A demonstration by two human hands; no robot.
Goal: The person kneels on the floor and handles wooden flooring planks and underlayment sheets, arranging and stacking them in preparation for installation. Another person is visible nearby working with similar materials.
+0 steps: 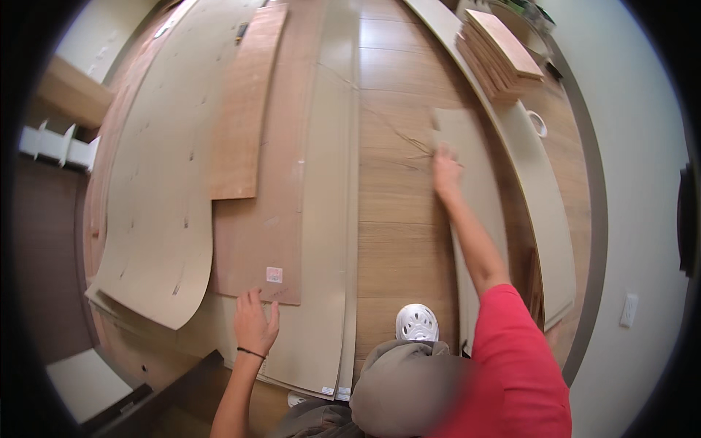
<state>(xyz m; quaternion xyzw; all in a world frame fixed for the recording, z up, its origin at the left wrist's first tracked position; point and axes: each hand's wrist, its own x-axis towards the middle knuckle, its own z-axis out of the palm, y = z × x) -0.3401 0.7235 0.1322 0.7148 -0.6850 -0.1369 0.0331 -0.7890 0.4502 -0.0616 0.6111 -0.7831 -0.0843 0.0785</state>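
The narrow grey strip (pixel 478 212) lies on the wood floor (pixel 398 190) in front of the person and to the right, running away from them, just left of a longer pale board (pixel 548 197). It looks like a thin, flat panel: probably light for its length, fairly stiff across its width but apt to bow if lifted by one end. Its smooth face may slide under the fingers, and its corners could chip or dent. The long edges look the best place to hold, one hand toward each end or both near the middle.

The right hand (pixel 447 171) is at the strip's left edge near the far end, the arm stretched well forward, the palm turned down and the fingers bent. Whether they pinch the edge or merely rest on it, I cannot tell.

The left hand (pixel 255 325) hangs low on the other side, thumb and fingers apart with nothing between them, at the near edge of a pinkish-brown sheet (pixel 255 248); contact is unclear.

Farther out, a shorter wooden board (pixel 244 109) lies on that sheet, and a stack of small boards (pixel 500 58) sits at the far right beyond a roll of tape (pixel 538 124).
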